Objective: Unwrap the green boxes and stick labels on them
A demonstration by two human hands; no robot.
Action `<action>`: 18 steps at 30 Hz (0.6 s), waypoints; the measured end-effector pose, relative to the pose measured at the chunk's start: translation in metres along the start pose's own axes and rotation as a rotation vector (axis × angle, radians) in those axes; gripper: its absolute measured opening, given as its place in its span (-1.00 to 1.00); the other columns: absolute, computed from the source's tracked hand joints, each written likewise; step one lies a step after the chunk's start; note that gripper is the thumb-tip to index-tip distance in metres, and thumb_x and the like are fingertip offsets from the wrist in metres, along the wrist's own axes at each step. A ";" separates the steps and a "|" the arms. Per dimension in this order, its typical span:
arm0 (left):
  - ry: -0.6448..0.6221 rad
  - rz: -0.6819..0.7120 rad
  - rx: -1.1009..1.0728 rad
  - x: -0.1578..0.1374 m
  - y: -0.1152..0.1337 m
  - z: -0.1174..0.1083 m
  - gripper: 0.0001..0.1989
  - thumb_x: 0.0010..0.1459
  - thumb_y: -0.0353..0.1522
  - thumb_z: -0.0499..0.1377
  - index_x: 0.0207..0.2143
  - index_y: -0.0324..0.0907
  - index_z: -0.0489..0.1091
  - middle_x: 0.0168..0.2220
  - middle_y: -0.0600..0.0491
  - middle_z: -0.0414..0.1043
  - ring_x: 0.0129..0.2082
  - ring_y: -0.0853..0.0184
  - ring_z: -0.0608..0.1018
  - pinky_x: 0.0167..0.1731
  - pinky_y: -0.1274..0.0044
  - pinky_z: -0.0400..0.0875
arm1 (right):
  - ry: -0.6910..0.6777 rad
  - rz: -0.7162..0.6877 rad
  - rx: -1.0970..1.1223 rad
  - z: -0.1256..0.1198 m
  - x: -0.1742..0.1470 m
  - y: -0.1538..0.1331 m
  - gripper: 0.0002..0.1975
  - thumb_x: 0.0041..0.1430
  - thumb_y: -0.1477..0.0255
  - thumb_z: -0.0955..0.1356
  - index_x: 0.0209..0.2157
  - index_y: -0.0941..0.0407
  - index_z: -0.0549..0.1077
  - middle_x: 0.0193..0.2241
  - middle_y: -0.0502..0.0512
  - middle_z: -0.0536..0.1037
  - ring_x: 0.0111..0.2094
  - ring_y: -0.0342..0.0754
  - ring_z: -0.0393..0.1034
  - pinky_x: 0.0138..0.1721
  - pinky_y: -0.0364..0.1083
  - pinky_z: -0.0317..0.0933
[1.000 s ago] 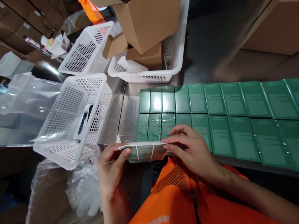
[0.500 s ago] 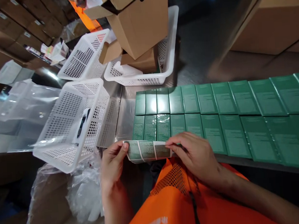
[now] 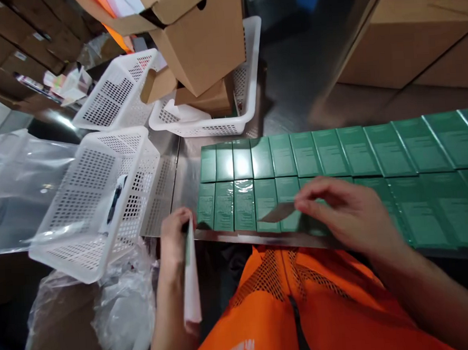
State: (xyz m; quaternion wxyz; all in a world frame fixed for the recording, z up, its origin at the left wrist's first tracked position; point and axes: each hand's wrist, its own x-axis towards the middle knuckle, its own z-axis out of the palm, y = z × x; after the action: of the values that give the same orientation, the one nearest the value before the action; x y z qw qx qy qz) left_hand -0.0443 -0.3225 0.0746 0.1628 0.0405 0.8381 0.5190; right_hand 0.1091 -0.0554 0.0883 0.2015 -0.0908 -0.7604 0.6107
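Note:
My left hand [image 3: 177,232] is closed on a strip of label sheet [image 3: 190,278], which hangs down edge-on beside the table's front edge. Between the thumb and finger of my right hand [image 3: 347,210] is a single sticker [image 3: 278,213], greyish on the side I see, held just above the near row of boxes. Two long rows of green boxes [image 3: 265,197] in shiny film lie side by side under and beyond my right hand. Its fingers hide parts of several boxes.
White perforated baskets [image 3: 89,205] stand to the left, one with a dark pen-like object [image 3: 114,203] inside. An open cardboard box [image 3: 206,44] rests in another basket [image 3: 252,89]. Large cartons [image 3: 408,43] stand at the back right. Clear plastic bags [image 3: 123,314] hang at lower left.
My right hand has pulled a sticker away from the strip and moved right, over the boxes. The strip, stretched between both hands before, now hangs from my left hand alone.

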 end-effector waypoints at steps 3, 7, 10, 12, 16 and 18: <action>-0.258 0.052 0.113 -0.015 0.011 0.031 -0.58 0.22 -0.10 0.07 -0.54 -0.14 0.52 -0.65 0.13 0.26 -0.59 0.36 0.29 -0.51 0.50 0.15 | -0.066 0.281 0.034 -0.001 0.020 0.019 -0.61 0.11 0.02 0.48 -0.39 0.09 0.55 -0.47 0.05 0.50 -0.45 -0.03 0.34 -0.44 -0.09 0.19; -0.549 0.105 0.263 -0.028 0.015 0.059 -0.59 0.28 -0.06 0.05 -0.21 -0.14 0.55 -0.59 0.17 0.29 -0.54 0.36 0.31 -0.49 0.53 0.12 | -0.150 0.401 0.112 0.008 0.033 0.035 -0.53 -0.06 -0.02 0.52 -0.42 0.13 0.55 -0.48 0.05 0.49 -0.46 -0.08 0.30 -0.42 -0.11 0.15; -0.611 0.119 0.315 -0.029 0.013 0.069 -0.64 0.28 -0.09 0.08 -0.33 -0.16 0.48 -0.59 0.19 0.26 -0.55 0.38 0.31 -0.48 0.54 0.12 | -0.166 0.430 0.120 0.014 0.036 0.043 -0.62 -0.07 0.10 0.52 -0.43 0.14 0.55 -0.51 0.01 0.48 -0.47 -0.10 0.29 -0.42 -0.13 0.13; -0.610 0.130 0.375 -0.028 0.013 0.074 -0.66 0.28 -0.13 0.06 -0.44 -0.16 0.40 -0.61 0.19 0.25 -0.56 0.39 0.31 -0.47 0.54 0.12 | -0.157 0.417 0.030 0.018 0.035 0.046 -0.73 0.01 0.20 0.48 -0.42 0.14 0.57 -0.53 0.00 0.49 -0.48 -0.10 0.30 -0.44 -0.13 0.11; -0.587 0.092 0.499 -0.029 0.014 0.082 -0.65 0.26 -0.17 0.04 -0.53 -0.13 0.30 -0.65 0.18 0.22 -0.58 0.38 0.30 -0.48 0.53 0.09 | -0.136 0.336 -0.249 0.024 0.031 0.053 -0.92 0.14 0.40 0.47 -0.40 0.11 0.60 -0.50 -0.03 0.54 -0.48 -0.10 0.33 -0.42 -0.13 0.11; -0.577 0.079 0.541 -0.029 0.015 0.085 -0.65 0.24 -0.18 0.03 -0.56 -0.13 0.27 -0.66 0.18 0.20 -0.59 0.37 0.29 -0.48 0.52 0.07 | -0.124 0.277 -0.342 0.026 0.030 0.056 -0.95 0.16 0.48 0.49 -0.40 0.10 0.60 -0.47 -0.03 0.55 -0.47 -0.11 0.34 -0.40 -0.13 0.12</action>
State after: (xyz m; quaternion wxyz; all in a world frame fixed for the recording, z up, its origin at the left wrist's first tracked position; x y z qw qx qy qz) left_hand 0.0085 -0.2493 0.0599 0.3550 0.2579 0.8623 0.2528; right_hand 0.0654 -0.0539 0.0356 0.0501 -0.1896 -0.8441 0.4990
